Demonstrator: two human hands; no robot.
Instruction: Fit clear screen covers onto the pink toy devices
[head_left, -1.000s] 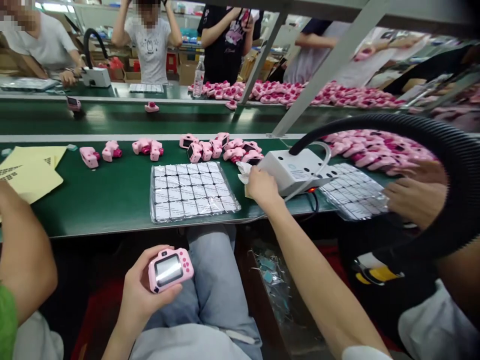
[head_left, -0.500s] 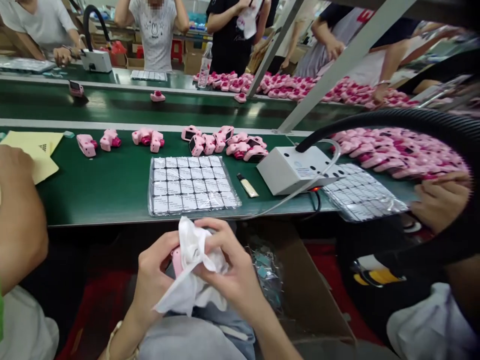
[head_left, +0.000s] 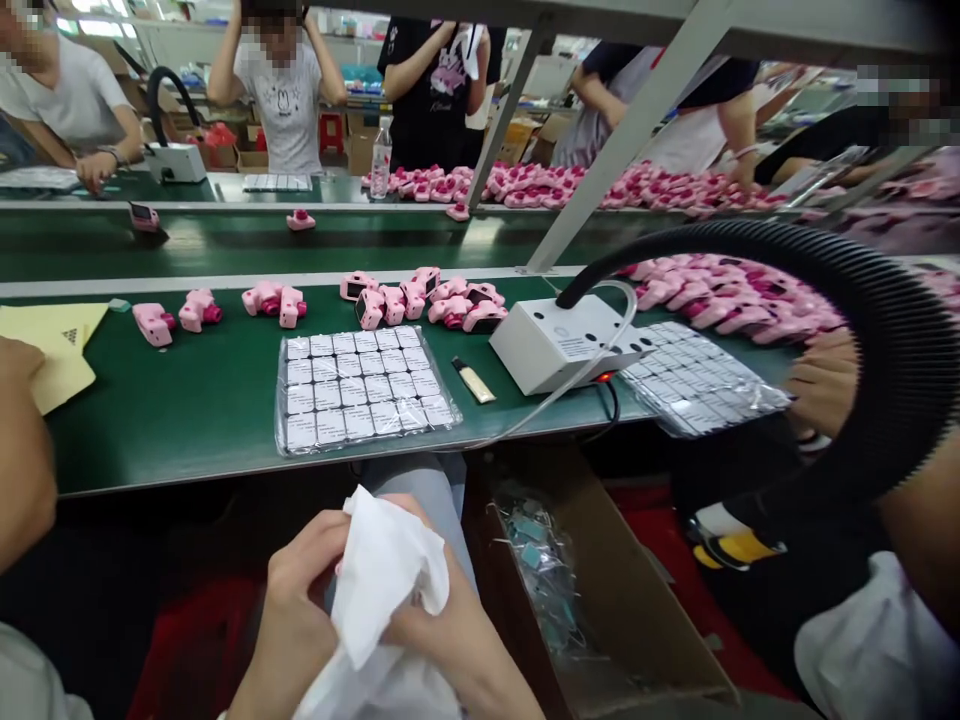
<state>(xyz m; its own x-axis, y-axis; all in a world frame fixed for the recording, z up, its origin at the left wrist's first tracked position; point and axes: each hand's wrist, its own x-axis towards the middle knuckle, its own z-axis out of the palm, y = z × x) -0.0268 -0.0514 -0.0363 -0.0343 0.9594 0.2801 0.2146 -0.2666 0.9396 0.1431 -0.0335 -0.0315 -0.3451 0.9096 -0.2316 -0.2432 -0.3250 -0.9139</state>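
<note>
Over my lap, my left hand (head_left: 300, 590) is closed around a pink toy camera, which is almost wholly covered; only a sliver of pink shows by the fingers. My right hand (head_left: 446, 625) grips a white cloth (head_left: 386, 570) and presses it against the camera. The cloth drapes over both hands' fingertips and hangs down toward my lap. On the bench just ahead lies a plastic-wrapped sheet of white square labels (head_left: 360, 385). Beside that sheet is a small tube with a black cap (head_left: 474, 381).
Several pink toy cameras (head_left: 390, 303) line the green bench (head_left: 187, 420). A white box (head_left: 559, 345) with a thick black hose (head_left: 712, 235) stands to the right. An open carton (head_left: 637, 590) holds plastic scraps below. Co-workers' arms (head_left: 22, 450) flank me on both sides.
My hands have moved lower with the camera and cloth. The cloth now covers nearly all of the camera, where more pink showed before. The view has shifted slightly.
</note>
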